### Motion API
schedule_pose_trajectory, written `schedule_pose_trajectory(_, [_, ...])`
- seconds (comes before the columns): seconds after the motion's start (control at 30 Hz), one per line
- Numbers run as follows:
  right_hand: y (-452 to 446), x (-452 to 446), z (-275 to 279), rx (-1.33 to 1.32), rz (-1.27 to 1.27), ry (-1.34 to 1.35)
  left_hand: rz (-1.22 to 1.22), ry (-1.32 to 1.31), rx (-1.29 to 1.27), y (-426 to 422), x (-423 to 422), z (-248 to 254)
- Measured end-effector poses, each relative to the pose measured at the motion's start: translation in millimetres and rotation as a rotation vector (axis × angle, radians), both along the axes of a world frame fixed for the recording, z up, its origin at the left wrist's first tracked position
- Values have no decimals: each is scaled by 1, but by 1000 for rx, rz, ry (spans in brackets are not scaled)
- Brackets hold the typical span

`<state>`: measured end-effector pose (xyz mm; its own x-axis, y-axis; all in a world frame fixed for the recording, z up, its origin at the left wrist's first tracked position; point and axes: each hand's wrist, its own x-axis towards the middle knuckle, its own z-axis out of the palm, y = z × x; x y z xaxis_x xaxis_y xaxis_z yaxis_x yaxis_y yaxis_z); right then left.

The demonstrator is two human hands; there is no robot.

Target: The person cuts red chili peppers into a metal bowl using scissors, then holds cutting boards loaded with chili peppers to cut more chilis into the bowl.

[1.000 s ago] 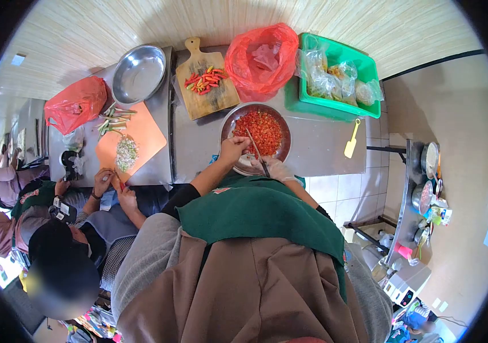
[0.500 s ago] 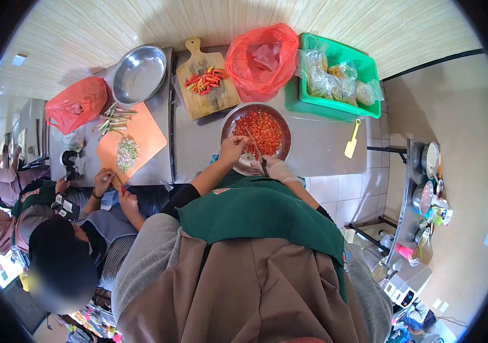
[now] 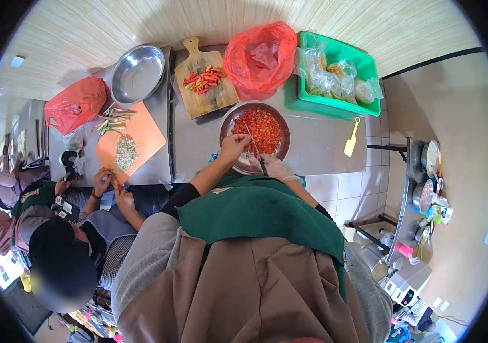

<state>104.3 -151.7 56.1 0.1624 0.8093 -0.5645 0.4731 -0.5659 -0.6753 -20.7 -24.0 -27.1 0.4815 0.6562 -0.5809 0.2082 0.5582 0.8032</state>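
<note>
A metal bowl point(image 3: 223, 127) of chopped red chili point(image 3: 264, 130) stands at the table's front edge. Over its near side, my right hand point(image 3: 277, 168), in a clear plastic glove, grips a knife point(image 3: 254, 143) by its dark handle. The blade points away from me, above the chili. My left hand point(image 3: 234, 147) is bare and closed in a pinch at the bowl's left rim, right beside the blade. What its fingertips hold is too small to make out.
Behind the bowl are a wooden board point(image 3: 212, 106) with whole chilies point(image 3: 204, 80), a red plastic bag point(image 3: 259, 57) and a green crate point(image 3: 335, 103) of bagged food. A yellow scraper point(image 3: 351, 140) lies right. At left, a co-worker's hands point(image 3: 124, 200) work near an orange cutting mat point(image 3: 148, 131).
My hands and the knife stay almost in place over the bowl. The co-worker's nearer hand has shifted slightly left and away from me.
</note>
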Motion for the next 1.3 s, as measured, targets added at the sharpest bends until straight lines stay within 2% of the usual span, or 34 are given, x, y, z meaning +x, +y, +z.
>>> schedule_pose_trajectory(0.1, [-2,-1,-16,13,15,-2,-37,66,-83,2,-1,-4])
schedule_pose_trajectory(0.2, [-5,-2,-24,-47,30,-134,15,-26,-136,-3,-2,-3])
schedule_pose_trajectory(0.3, [-6,0,-18,-49,43,-106,37,-37,-160,-4,0,-5])
schedule_pose_trajectory(0.4, [-6,2,-25,3,61,-30,47,-107,-148,-5,-1,-6])
schedule_pose_trajectory(0.47, [-8,4,-44,4,88,-37,-1,-6,-63,-4,-1,-15])
schedule_pose_trajectory(0.6, [-1,1,-16,-56,82,-69,28,23,-17,-4,-1,-15])
schedule_pose_trajectory(0.7, [-1,5,-29,-41,116,-31,65,-34,-34,-3,-4,-18])
schedule_pose_trajectory(0.8, [-3,11,-24,45,115,53,-59,85,79,5,-9,-10])
schedule_pose_trajectory(0.87, [-5,11,-28,-14,118,-2,-103,155,288,15,-7,-1])
schedule_pose_trajectory(0.9, [-5,11,-29,-44,121,-29,-123,189,392,22,-5,7])
schedule_pose_trajectory(0.97, [-11,8,-24,-27,48,-50,-27,249,758,46,0,30])
schedule_pose_trajectory(1.03, [-13,7,-15,-38,1,-85,5,330,962,84,1,44])
schedule_pose_trajectory(1.1, [-15,7,-5,-78,-25,-132,44,579,1221,119,0,47])
schedule_pose_trajectory(1.2, [-27,12,-23,-11,-95,-64,-135,902,1260,155,-8,41])
schedule_pose_trajectory(1.3, [-30,13,-14,4,-113,-77,-204,974,1285,168,-15,33])
